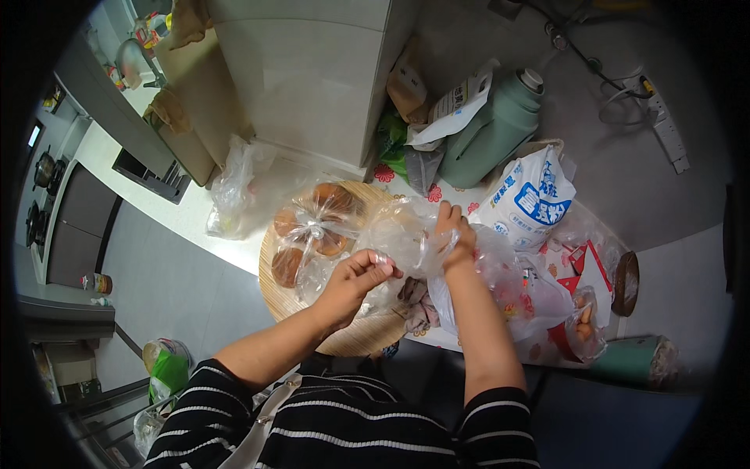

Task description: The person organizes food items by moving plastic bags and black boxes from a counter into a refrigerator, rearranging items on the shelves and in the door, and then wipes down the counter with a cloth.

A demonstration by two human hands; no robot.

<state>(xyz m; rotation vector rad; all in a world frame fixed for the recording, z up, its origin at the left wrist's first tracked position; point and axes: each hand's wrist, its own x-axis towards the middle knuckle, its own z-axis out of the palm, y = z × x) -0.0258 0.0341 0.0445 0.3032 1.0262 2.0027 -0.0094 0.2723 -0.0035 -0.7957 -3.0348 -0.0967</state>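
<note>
Between my hands a thin clear plastic bag (394, 234) is stretched out. My left hand (350, 288) pinches its near edge between thumb and forefinger. Curled round the bag's right side is my right hand (455, 238), its fingertips partly behind the plastic. Just left of the bag, several round brown buns (287, 266) lie in a knotted clear bag (315, 230). Under them is a round wooden board (269, 293) with a striped grain. A crumpled brownish-pink cloth (422, 311) sits at the board's right edge, below my right wrist.
A white printed flour bag (527, 199) and a green jug (500, 129) stand at the back right. Crumpled plastic bags (523, 293) spread beside my right forearm. Another clear bag (234, 187) rests on the white counter at left. A power strip (668, 137) hangs on the right wall.
</note>
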